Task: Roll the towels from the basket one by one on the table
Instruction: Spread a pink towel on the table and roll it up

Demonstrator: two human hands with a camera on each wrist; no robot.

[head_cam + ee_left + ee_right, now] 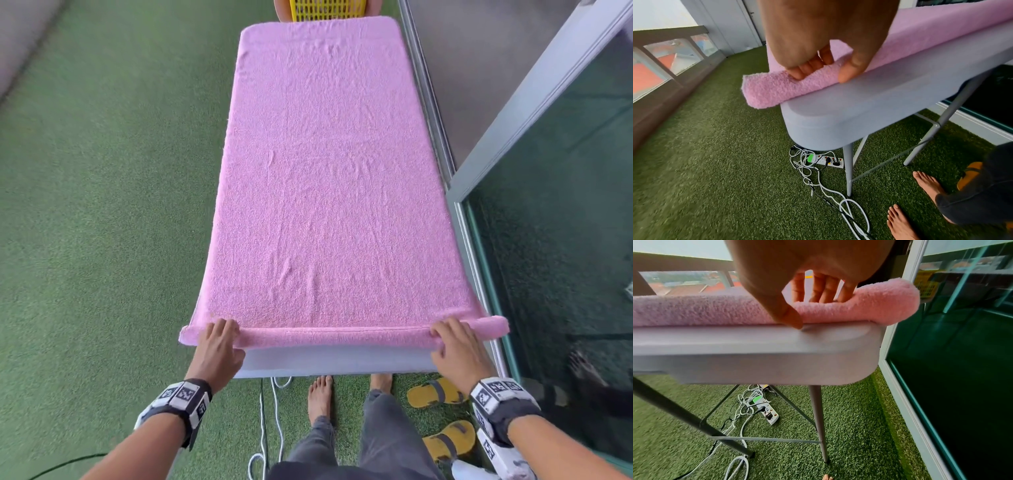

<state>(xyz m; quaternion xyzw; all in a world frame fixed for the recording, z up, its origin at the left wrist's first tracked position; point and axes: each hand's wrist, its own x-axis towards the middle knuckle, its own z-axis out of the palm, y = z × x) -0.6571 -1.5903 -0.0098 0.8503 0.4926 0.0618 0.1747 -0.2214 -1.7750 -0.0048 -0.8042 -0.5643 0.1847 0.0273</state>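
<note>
A pink towel (325, 178) lies spread flat over almost the whole grey table (335, 363). Its near edge is turned over into a thin roll (335, 334) along the table's front. My left hand (219, 346) grips the roll's left end (777, 91), fingers curled on top, thumb at the front. My right hand (455, 346) holds the right end (890, 303) the same way, fingers over the roll and thumb at the table edge (777, 340). The yellow basket (325, 9) stands beyond the table's far end.
Green artificial turf (102, 205) covers the floor. A glass sliding door with a metal frame (513, 144) runs close along the table's right side. Under the table lie a power strip (828, 160) and loose cables (838, 194). Yellow sandals (435, 394) and my bare feet are at the near end.
</note>
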